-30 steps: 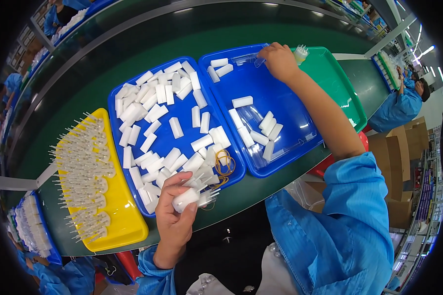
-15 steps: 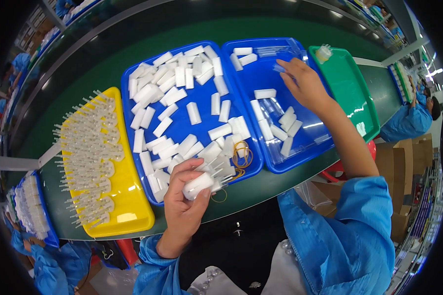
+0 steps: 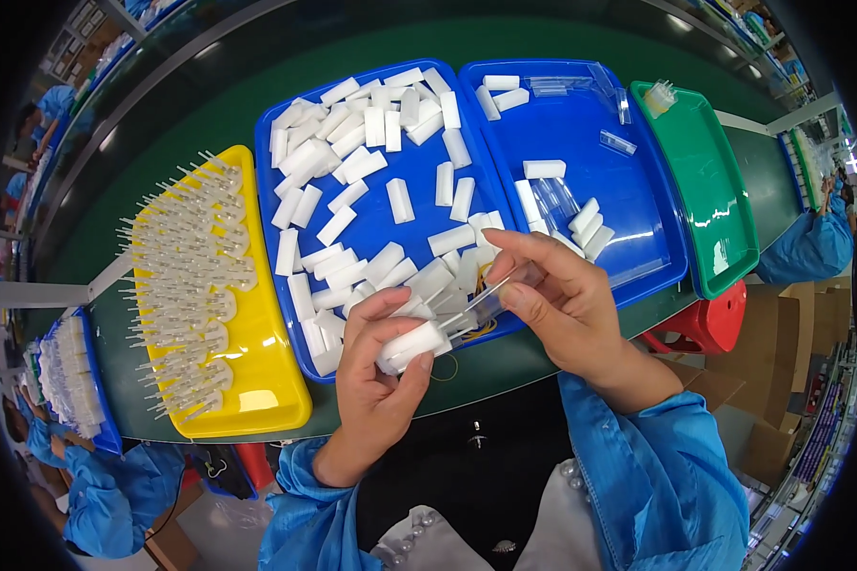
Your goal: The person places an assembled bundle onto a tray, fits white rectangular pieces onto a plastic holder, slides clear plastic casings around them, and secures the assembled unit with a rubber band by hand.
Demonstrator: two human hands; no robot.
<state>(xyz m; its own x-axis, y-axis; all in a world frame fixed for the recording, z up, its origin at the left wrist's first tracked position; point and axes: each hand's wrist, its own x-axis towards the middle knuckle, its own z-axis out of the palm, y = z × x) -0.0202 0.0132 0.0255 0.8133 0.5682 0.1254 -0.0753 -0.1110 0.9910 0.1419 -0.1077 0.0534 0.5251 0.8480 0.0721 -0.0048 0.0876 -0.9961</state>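
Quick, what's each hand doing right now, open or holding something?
Left hand: closed, holding a white pronged piece.
Right hand: closed, pinching a clear plastic piece.

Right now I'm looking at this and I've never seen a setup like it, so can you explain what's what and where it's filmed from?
There's no machine here: these are a person's own bare hands. The view comes from a wide fisheye camera worn on the head, looking down, so straight edges bend. On the green table, from left to right, are a yellow tray of pronged, translucent parts, a blue tray of white blocks, another blue tray with white blocks and clear pieces, and a green tray. The left hand holds a white piece with thin prongs; the right hand pinches something clear beside it.
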